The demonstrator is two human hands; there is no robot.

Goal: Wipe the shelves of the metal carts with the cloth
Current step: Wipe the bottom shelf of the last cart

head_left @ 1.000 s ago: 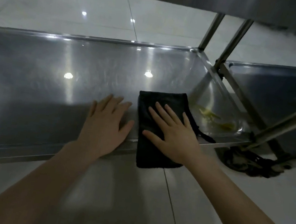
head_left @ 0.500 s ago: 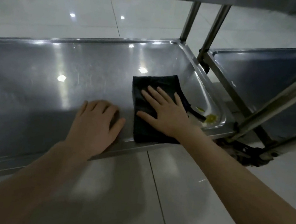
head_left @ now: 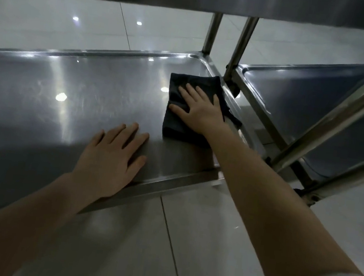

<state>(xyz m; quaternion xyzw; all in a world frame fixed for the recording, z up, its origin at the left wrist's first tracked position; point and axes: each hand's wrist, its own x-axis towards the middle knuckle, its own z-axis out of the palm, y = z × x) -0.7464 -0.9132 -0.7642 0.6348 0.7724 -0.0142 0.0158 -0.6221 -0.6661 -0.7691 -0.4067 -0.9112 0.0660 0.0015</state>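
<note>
The right hand (head_left: 199, 110), fingers spread and laid flat, presses the dark cloth (head_left: 175, 127) against the lower shelf (head_left: 67, 90). A second ago the cloth hung over the near edge. Now it lies wholly on the steel, pushed back and to the right until its far side sits close to the back right corner, by the post (head_left: 211, 32). The left hand (head_left: 113, 159) has stayed where it was, palm down with fingers slightly apart, resting just inside the front edge as a brace. The yellowish smear that showed near the right rim is no longer visible; whether it was wiped off or sits hidden under cloth and forearm cannot be told. This looks like one stroke up the right end. The broad left part of the shelf, and the neighbouring cart's shelf (head_left: 308, 101), probably remain to be wiped.
</note>
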